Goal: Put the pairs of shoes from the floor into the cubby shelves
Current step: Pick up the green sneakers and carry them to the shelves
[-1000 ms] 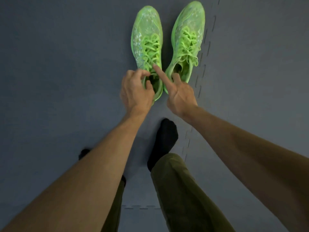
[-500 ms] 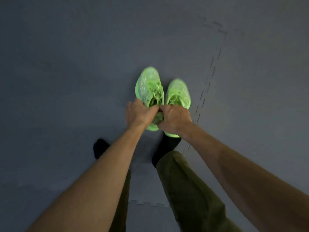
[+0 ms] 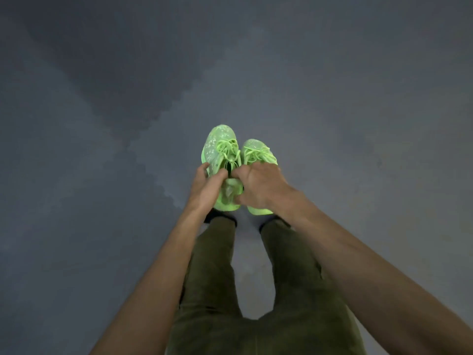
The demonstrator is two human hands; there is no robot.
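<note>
You hold the pair of neon-green mesh lace-up sneakers point(image 3: 230, 170) above the grey foam floor point(image 3: 102, 175), left hand point(image 3: 204, 187) and right hand point(image 3: 258, 185) pinching their collars, so loose fingers could drop one.

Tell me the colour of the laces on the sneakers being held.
Neon green, matching the sneakers; the laces show best in the head view.
</note>
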